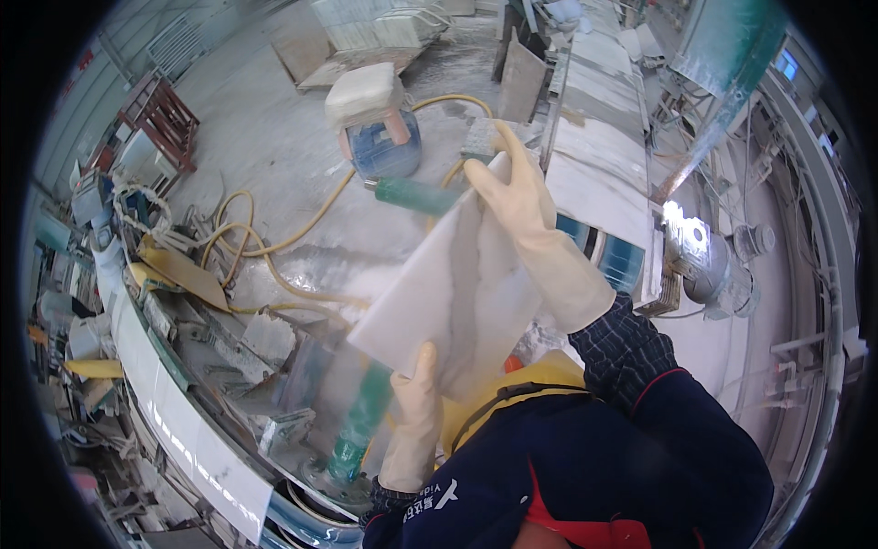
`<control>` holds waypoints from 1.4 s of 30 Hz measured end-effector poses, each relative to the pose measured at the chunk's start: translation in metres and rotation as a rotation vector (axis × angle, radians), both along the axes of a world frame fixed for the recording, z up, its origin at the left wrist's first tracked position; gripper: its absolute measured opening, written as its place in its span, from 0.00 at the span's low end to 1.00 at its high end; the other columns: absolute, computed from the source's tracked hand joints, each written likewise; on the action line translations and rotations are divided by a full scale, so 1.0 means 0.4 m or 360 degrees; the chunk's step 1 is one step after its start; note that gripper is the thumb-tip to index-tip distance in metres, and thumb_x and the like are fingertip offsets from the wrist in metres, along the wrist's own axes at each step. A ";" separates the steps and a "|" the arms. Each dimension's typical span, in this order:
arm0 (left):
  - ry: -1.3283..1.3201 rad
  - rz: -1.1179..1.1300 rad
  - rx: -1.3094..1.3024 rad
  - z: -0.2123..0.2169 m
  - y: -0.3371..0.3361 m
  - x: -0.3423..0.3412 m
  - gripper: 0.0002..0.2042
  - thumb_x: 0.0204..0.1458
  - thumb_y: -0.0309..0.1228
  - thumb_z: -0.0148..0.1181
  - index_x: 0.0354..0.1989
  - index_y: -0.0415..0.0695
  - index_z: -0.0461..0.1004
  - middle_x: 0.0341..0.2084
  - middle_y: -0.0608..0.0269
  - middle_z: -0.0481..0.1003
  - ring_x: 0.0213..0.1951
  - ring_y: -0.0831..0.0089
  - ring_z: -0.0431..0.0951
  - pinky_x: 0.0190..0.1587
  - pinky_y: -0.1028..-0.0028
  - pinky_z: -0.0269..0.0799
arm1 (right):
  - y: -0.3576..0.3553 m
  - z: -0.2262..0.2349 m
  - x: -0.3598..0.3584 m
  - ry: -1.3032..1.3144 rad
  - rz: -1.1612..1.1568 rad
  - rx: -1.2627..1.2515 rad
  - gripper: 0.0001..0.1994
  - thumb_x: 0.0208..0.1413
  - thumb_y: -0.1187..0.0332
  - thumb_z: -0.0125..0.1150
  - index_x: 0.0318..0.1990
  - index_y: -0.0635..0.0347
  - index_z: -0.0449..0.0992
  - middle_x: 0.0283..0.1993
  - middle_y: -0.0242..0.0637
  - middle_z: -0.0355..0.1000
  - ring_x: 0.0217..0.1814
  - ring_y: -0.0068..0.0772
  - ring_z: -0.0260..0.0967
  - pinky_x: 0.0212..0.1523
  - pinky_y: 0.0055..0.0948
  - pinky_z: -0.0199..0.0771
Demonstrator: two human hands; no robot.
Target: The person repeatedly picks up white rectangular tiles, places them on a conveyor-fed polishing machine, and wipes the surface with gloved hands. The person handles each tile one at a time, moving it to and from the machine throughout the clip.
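Fingers (512, 174) of our right hand (526, 206) curl over the top edge of the white marble slab (453, 293); the left hand (416, 393) grips its lower edge. We hold the slab tilted in the air, left of the wet stone bench (594, 174), above the yellow hose (274, 247). We judge it lifted, not yet set down.

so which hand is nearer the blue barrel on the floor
Right. The right hand grips the slab's top edge, close to the barrel; the left hand holds its bottom edge, farther away.
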State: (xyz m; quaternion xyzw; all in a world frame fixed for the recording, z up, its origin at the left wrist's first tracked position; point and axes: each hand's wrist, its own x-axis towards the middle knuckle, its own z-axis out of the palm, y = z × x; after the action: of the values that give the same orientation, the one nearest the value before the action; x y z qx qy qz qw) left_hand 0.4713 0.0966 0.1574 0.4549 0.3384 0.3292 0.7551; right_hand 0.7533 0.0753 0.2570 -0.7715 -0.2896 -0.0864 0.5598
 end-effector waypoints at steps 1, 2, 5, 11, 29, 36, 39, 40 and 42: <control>0.0026 -0.0028 0.0011 -0.002 0.005 0.002 0.20 0.61 0.30 0.65 0.59 0.34 0.74 0.52 0.59 0.78 0.50 0.68 0.78 0.55 0.67 0.74 | -0.008 -0.002 0.017 0.0200 0.0016 -0.0006 0.36 0.54 0.55 0.67 0.69 0.61 0.67 0.62 0.52 0.74 0.66 0.46 0.69 0.68 0.38 0.65; -0.0004 -0.0054 0.0028 -0.003 0.010 0.005 0.20 0.61 0.30 0.65 0.59 0.34 0.74 0.52 0.59 0.78 0.50 0.68 0.78 0.55 0.67 0.74 | -0.016 -0.004 0.036 0.0351 0.0045 0.0023 0.35 0.55 0.55 0.67 0.68 0.61 0.69 0.58 0.50 0.76 0.62 0.43 0.72 0.65 0.36 0.67; 0.0049 -0.0113 0.0013 -0.004 0.020 0.020 0.20 0.61 0.31 0.65 0.58 0.34 0.74 0.52 0.59 0.78 0.50 0.68 0.78 0.55 0.67 0.74 | -0.049 -0.015 0.098 0.0554 0.0098 0.0213 0.24 0.63 0.65 0.61 0.65 0.60 0.72 0.43 0.32 0.83 0.42 0.17 0.74 0.48 0.20 0.72; 0.0028 -0.0361 -0.0054 0.048 0.020 0.069 0.22 0.60 0.31 0.66 0.62 0.37 0.71 0.52 0.60 0.77 0.51 0.66 0.78 0.54 0.66 0.75 | -0.257 -0.135 0.193 0.0950 0.0291 0.0561 0.23 0.71 0.54 0.54 0.65 0.60 0.73 0.49 0.36 0.81 0.50 0.23 0.77 0.52 0.25 0.75; 0.0604 -0.1251 -0.0151 -0.098 -0.013 0.517 0.25 0.61 0.42 0.63 0.60 0.36 0.71 0.49 0.54 0.77 0.43 0.61 0.83 0.33 0.61 0.86 | -0.769 -0.531 -0.191 0.1617 -0.0874 0.0193 0.34 0.67 0.40 0.53 0.52 0.71 0.78 0.40 0.44 0.81 0.39 0.34 0.80 0.44 0.31 0.79; 0.0515 -0.1296 -0.0103 -0.239 -0.042 0.610 0.21 0.63 0.41 0.60 0.55 0.36 0.73 0.44 0.54 0.78 0.39 0.61 0.83 0.27 0.62 0.84 | -0.816 -0.515 -0.174 0.1762 -0.0868 0.0189 0.33 0.67 0.43 0.54 0.57 0.73 0.75 0.47 0.49 0.80 0.44 0.39 0.80 0.45 0.35 0.80; 0.0494 -0.1274 -0.0127 -0.254 -0.040 0.634 0.19 0.64 0.39 0.59 0.54 0.35 0.73 0.43 0.53 0.78 0.36 0.61 0.84 0.25 0.62 0.83 | -0.835 -0.572 -0.134 0.1776 -0.0818 0.0234 0.31 0.67 0.46 0.55 0.57 0.73 0.74 0.48 0.48 0.80 0.45 0.38 0.80 0.46 0.36 0.80; 0.0518 -0.1292 -0.0141 -0.257 -0.034 0.639 0.19 0.64 0.39 0.58 0.54 0.35 0.73 0.43 0.53 0.78 0.35 0.61 0.84 0.26 0.62 0.84 | -0.836 -0.592 -0.119 0.1794 -0.0791 0.0283 0.31 0.68 0.47 0.56 0.57 0.73 0.74 0.48 0.48 0.80 0.45 0.38 0.80 0.47 0.36 0.80; 0.0571 -0.1341 -0.0122 -0.262 -0.023 0.654 0.19 0.65 0.39 0.57 0.54 0.34 0.72 0.43 0.53 0.78 0.35 0.61 0.84 0.27 0.63 0.84 | -0.836 -0.616 -0.093 0.1829 -0.0729 0.0372 0.29 0.68 0.49 0.58 0.57 0.73 0.74 0.48 0.47 0.80 0.46 0.37 0.79 0.48 0.35 0.80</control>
State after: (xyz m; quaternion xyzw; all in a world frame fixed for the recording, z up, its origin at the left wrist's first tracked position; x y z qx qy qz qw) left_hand 0.7330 0.0875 0.0528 0.5744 0.2613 -0.1033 0.7688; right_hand 0.7162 -0.2590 0.0104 -0.6709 0.2416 0.1932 0.6739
